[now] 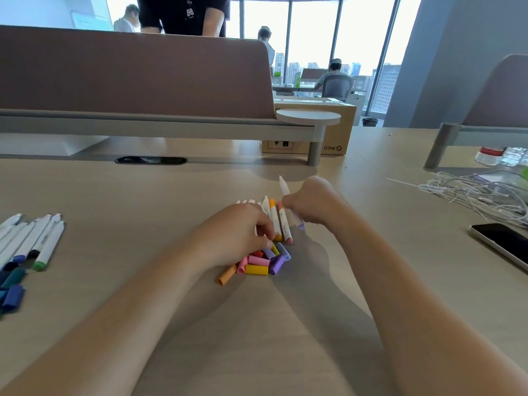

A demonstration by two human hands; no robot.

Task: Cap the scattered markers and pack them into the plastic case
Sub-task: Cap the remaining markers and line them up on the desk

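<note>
Capping is in hand: the right hand (314,201) grips a white-barrelled, lilac-ended marker (285,190), tilted above the pale wooden desk (143,224). The left hand (237,232) curls its fingers into the heap of loose coloured plastic caps (260,265); whether it pinches one I cannot tell. Next, I'd say, it must find the lilac cap.

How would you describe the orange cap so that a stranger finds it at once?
On the table, look at the pile of caps by the left hand. The orange cap lies at the pile's near-left edge, and it is the only orange one in sight.
</note>
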